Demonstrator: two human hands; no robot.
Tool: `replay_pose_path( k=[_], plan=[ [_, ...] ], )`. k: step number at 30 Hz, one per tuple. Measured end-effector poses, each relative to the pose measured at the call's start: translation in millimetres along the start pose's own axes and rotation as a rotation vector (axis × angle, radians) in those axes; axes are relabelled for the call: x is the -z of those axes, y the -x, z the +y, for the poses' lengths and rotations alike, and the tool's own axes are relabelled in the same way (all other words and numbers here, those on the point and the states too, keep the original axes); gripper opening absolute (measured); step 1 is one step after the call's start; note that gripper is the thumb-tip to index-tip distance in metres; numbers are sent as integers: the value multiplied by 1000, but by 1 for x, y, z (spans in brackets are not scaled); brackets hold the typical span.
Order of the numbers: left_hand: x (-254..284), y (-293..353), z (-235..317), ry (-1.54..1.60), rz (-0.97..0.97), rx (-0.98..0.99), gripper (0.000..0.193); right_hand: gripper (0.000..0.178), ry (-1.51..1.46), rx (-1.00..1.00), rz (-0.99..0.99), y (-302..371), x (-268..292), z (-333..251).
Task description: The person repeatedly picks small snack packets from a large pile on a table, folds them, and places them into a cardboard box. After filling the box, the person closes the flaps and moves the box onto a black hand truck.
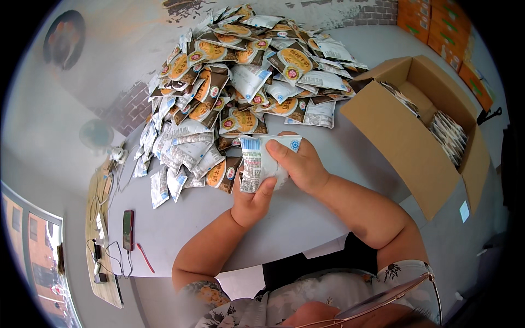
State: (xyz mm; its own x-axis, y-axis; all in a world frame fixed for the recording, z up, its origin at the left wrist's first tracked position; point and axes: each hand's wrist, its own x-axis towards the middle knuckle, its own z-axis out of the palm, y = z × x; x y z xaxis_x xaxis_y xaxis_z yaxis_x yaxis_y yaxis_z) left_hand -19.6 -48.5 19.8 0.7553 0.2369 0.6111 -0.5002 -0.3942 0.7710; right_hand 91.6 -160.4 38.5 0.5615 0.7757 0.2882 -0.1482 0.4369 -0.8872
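Observation:
Between my two hands is a white plastic pouch [252, 164] with blue and printed patches, its plain side toward me. My left hand [252, 203] grips its lower edge, thumb in front. Higher up, my right hand [302, 164] pinches the upper right part, thumb pressed on the face and fingers behind. Just beyond them rises a big heap of similar pouches [240, 119], some showing brown and orange fronts, others white backs. Several white-backed pouches [186, 145] lie overlapped at the heap's near left side.
At the right stands an open cardboard box [402, 139] holding rows of pouches [448, 136], flaps spread outward. A phone [128, 229] with a cable and a thin red strip [145, 258] lie on the grey table [180, 229]. Orange cartons [437, 33] are stacked at the far right.

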Motion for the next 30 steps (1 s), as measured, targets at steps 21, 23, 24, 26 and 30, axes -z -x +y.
replay_pose_path(
  k=[21, 23, 24, 26, 30],
  plan=[
    [19, 1, -28, -74, -126, -21, 55, 27, 509, 315, 91, 1, 2, -2],
    [18, 0, -28, -87, -126, -51, 55, 28, 543, 347, 77, 2, 4, -3],
    [18, 1, -29, -92, -120, -74, 55, 28, 559, 364, 69, 1, 4, -4],
    [19, 2, -29, -112, -109, -110, 54, 29, 516, 377, 56, 2, 4, -2],
    [17, 1, -23, -192, -91, -181, 53, 31, 400, 297, 33, 3, 4, -3]
  ],
)
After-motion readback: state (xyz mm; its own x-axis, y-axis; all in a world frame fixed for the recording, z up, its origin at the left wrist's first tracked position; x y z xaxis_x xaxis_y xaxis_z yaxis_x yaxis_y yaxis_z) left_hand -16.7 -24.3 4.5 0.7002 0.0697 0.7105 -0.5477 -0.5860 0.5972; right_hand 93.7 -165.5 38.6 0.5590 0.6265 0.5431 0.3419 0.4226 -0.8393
